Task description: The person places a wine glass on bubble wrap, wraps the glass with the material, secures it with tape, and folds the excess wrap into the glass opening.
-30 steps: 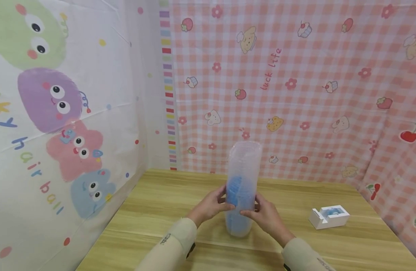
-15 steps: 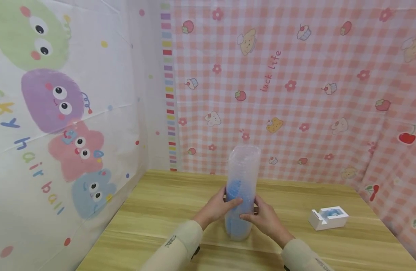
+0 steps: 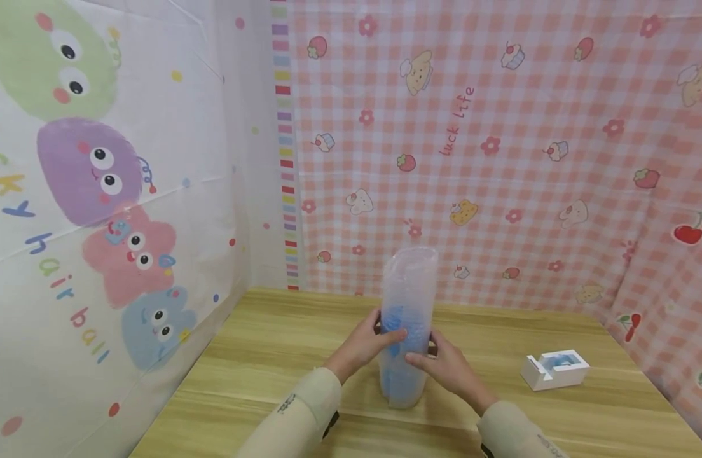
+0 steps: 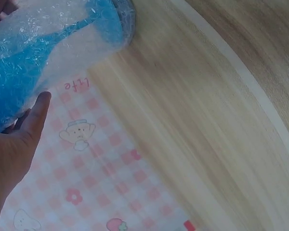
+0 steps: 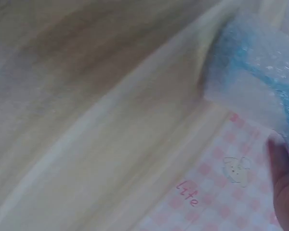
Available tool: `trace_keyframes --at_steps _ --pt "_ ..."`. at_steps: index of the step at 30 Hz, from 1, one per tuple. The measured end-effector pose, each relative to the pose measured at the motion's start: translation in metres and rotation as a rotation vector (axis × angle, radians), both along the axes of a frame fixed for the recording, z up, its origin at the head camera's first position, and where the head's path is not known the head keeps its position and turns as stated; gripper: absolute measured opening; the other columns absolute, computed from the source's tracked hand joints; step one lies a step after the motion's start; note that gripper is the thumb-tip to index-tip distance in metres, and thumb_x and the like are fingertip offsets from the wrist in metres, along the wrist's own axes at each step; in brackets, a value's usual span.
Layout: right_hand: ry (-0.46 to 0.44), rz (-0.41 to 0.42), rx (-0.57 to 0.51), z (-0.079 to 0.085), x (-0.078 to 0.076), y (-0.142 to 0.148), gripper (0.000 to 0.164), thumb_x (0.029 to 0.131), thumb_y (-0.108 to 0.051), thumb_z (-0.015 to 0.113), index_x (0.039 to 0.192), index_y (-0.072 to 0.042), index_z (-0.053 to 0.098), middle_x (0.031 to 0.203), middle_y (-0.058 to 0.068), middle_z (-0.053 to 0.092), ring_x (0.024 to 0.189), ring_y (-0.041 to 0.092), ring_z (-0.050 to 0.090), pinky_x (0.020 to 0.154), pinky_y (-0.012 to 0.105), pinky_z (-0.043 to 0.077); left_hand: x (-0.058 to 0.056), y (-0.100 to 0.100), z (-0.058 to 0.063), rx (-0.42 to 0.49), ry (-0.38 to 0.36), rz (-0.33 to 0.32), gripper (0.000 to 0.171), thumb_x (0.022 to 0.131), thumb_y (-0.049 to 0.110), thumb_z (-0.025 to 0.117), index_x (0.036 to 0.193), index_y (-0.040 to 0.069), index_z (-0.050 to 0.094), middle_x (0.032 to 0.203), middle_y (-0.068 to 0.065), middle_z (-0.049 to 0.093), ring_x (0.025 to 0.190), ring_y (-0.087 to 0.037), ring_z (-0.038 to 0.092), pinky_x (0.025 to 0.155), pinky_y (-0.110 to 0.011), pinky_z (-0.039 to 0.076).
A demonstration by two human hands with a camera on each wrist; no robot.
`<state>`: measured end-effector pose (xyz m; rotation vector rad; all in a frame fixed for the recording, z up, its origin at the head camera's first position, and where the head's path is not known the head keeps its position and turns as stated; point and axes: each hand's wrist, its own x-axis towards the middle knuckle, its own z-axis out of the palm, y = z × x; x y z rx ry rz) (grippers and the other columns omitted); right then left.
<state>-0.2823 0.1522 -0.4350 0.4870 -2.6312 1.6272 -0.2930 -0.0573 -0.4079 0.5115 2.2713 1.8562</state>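
A tall roll of bubble wrap (image 3: 411, 280) stands upright on the wooden table (image 3: 259, 381), tilted slightly, around something blue that shows through its lower part. What the blue thing is cannot be made out. My left hand (image 3: 364, 345) grips the roll's left side, thumb across the front and fingers going behind. From the right, my right hand (image 3: 451, 367) holds it too, thumb on the front. The left wrist view catches the blue-filled bubble wrap (image 4: 62, 43) beside the left hand (image 4: 17, 149); the right wrist view is blurred, with the right hand (image 5: 285, 187) at its edge.
A white tape dispenser (image 3: 556, 369) with a bluish roll of tape sits on the table's right side. Behind the table hangs a pink checked cloth (image 3: 488, 178), and a white cartoon-print cloth (image 3: 202, 146) hangs at the left.
My left thumb has slid right, further across the front of the roll. The roll's upper end sits a little lower in view. My right hand keeps nearly the same hold.
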Motion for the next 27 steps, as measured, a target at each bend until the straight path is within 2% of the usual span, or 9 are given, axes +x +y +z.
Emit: trace_keyframes --at_steps 4,7,10,15,21,27 --pt "0.047 -0.018 -0.023 0.015 -0.001 0.000 0.069 0.097 -0.042 0.063 0.153 -0.016 0.033 0.149 0.017 0.044 0.135 0.042 0.042 0.101 0.058 0.044 -0.001 0.000 0.000 0.005 -0.003 -0.005 0.079 0.090 0.044 0.071 0.155 0.023 0.031 0.150 -0.006 0.043 0.132 -0.034 0.047 0.104 -0.053 0.043" --pt "0.036 -0.026 -0.068 0.023 -0.002 -0.003 0.067 0.095 -0.045 0.064 0.151 -0.017 0.038 0.146 0.014 0.049 0.135 0.036 0.044 0.104 0.057 0.041 -0.001 0.001 0.000 0.012 -0.011 0.000 0.079 0.090 0.042 0.072 0.155 0.023 0.031 0.151 -0.006 0.041 0.133 -0.034 0.046 0.104 -0.053 0.043" --pt "0.035 -0.047 -0.088 0.027 -0.002 -0.006 0.064 0.095 -0.045 0.065 0.146 -0.012 0.046 0.140 0.015 0.055 0.130 0.033 0.050 0.105 0.054 0.042 -0.001 0.001 0.000 0.025 -0.020 -0.003 0.078 0.090 0.040 0.073 0.155 0.023 0.032 0.151 -0.007 0.041 0.132 -0.034 0.046 0.104 -0.053 0.043" --pt "0.041 -0.092 -0.101 0.028 -0.002 -0.009 0.060 0.094 -0.044 0.066 0.141 -0.010 0.051 0.136 0.014 0.058 0.126 0.031 0.054 0.102 0.051 0.045 0.000 0.001 -0.002 0.039 -0.040 -0.009 0.072 0.093 0.041 0.069 0.155 0.026 0.034 0.152 -0.007 0.042 0.132 -0.034 0.047 0.102 -0.054 0.045" --pt "0.040 -0.106 -0.124 0.026 -0.004 -0.009 0.056 0.093 -0.041 0.068 0.137 -0.009 0.054 0.131 0.015 0.061 0.119 0.030 0.059 0.097 0.048 0.050 -0.001 0.003 -0.003 0.062 -0.018 0.025 0.058 0.100 0.047 0.055 0.151 0.021 0.043 0.146 -0.011 0.049 0.123 -0.032 0.054 0.090 -0.051 0.052" --pt "0.042 -0.090 -0.145 0.025 -0.004 -0.009 0.055 0.094 -0.037 0.069 0.137 -0.007 0.055 0.130 0.015 0.061 0.119 0.030 0.059 0.097 0.048 0.050 -0.001 0.005 -0.001 0.043 0.026 0.077 0.059 0.097 0.052 0.058 0.145 0.018 0.050 0.138 -0.012 0.055 0.118 -0.029 0.058 0.091 -0.049 0.053"
